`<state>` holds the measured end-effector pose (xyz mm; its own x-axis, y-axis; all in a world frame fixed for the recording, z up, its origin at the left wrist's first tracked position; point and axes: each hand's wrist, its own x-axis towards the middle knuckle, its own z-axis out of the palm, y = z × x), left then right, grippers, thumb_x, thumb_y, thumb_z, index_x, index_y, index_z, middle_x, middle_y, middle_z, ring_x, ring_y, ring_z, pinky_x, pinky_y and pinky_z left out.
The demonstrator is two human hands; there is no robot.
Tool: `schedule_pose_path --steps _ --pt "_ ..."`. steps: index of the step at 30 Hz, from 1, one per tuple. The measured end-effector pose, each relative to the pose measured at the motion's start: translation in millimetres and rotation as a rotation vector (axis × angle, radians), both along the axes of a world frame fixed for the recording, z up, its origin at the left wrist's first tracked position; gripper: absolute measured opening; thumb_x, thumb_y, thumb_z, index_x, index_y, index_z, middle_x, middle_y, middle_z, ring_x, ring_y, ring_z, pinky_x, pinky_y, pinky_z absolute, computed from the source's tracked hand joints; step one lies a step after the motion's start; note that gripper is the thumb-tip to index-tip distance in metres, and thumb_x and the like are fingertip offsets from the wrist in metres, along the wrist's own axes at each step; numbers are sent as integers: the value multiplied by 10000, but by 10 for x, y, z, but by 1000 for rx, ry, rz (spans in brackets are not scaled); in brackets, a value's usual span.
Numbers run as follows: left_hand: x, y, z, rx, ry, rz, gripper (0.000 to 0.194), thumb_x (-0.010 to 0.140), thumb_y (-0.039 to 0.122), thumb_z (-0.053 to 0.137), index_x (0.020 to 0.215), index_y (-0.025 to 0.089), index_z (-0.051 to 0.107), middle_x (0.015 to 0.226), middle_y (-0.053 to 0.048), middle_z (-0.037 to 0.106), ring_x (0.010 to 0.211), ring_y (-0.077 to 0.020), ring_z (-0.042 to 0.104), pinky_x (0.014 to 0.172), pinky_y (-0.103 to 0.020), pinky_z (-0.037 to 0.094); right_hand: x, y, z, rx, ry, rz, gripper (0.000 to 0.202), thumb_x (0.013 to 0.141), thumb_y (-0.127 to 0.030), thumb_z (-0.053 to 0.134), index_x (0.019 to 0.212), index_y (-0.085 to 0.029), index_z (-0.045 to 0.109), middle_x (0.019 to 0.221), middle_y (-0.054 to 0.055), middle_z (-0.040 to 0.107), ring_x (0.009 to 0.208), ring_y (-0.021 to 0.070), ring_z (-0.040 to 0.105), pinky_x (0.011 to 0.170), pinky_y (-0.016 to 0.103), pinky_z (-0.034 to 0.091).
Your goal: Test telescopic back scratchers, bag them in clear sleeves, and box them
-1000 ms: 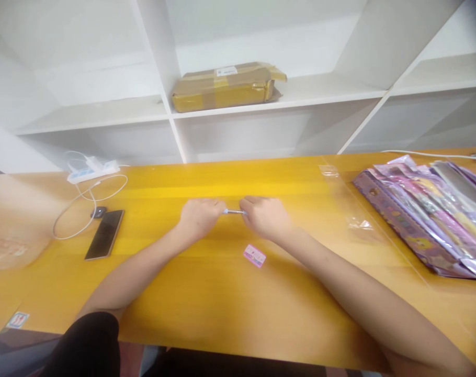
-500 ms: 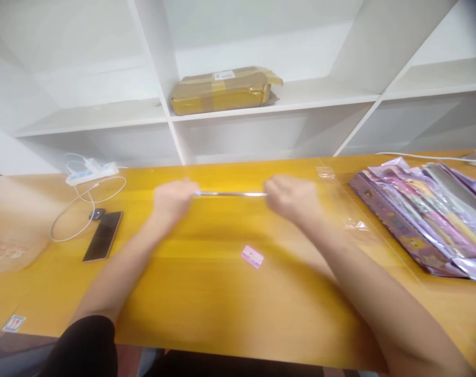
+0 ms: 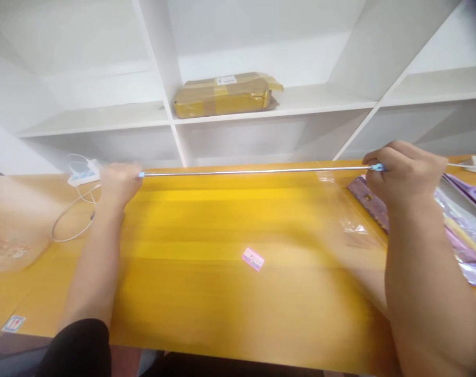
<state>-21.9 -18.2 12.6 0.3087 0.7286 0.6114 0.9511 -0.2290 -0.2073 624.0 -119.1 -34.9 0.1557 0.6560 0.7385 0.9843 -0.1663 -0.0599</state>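
A thin silver telescopic rod (image 3: 257, 171) with light blue ends stretches level above the yellow table (image 3: 222, 293), pulled out long. My left hand (image 3: 118, 180) grips its left end near the white power strip (image 3: 81, 173). My right hand (image 3: 405, 170) grips its right end above the stack of purple packets (image 3: 469, 230). A small pink card (image 3: 253, 258) lies on the table below the rod's middle.
White shelving stands behind the table, with a brown taped parcel (image 3: 226, 94) on one shelf. A white cable (image 3: 71, 214) loops at the left. Clear plastic bags (image 3: 353, 230) lie right of centre, and another clear packet (image 3: 10, 246) at the far left edge.
My hands have moved far apart, left hand leftward and right hand rightward, and the rod between them has lengthened from a short stub to most of the table's width. My left arm now hides the phone.
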Motion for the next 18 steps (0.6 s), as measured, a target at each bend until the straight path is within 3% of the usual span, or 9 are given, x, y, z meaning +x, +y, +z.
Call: schedule_pose_path --steps 4,9,14,18 --pt "-52 22 -8 71 5 -60 454 955 283 523 519 204 422 529 -28 418 566 -166 267 623 -329 177 35 11 13 70 -16 69 174 709 -136 575 745 -186 737 762 78 687 739 181 634 600 281 339" --pt "-86 51 -37 46 6 -27 432 949 304 521 537 211 430 555 -39 448 566 -180 324 630 -344 190 4 -16 77 94 -23 91 167 680 -162 556 719 -195 714 746 58 700 724 185 644 588 275 339" --pt "-43 29 -40 -15 -32 1 395 925 314 541 559 215 428 576 -40 450 593 -200 392 648 -345 195 -227 -52 312 -25 205 -70 210 530 -75 523 656 -206 628 760 88 695 770 199 621 673 315 359" --pt "7 -54 51 -20 -94 -10 420 917 304 559 547 206 387 552 -21 388 601 -178 309 658 -340 167 -339 -147 518 -102 337 -77 223 564 -44 532 676 -209 633 767 82 694 781 193 621 733 328 383"
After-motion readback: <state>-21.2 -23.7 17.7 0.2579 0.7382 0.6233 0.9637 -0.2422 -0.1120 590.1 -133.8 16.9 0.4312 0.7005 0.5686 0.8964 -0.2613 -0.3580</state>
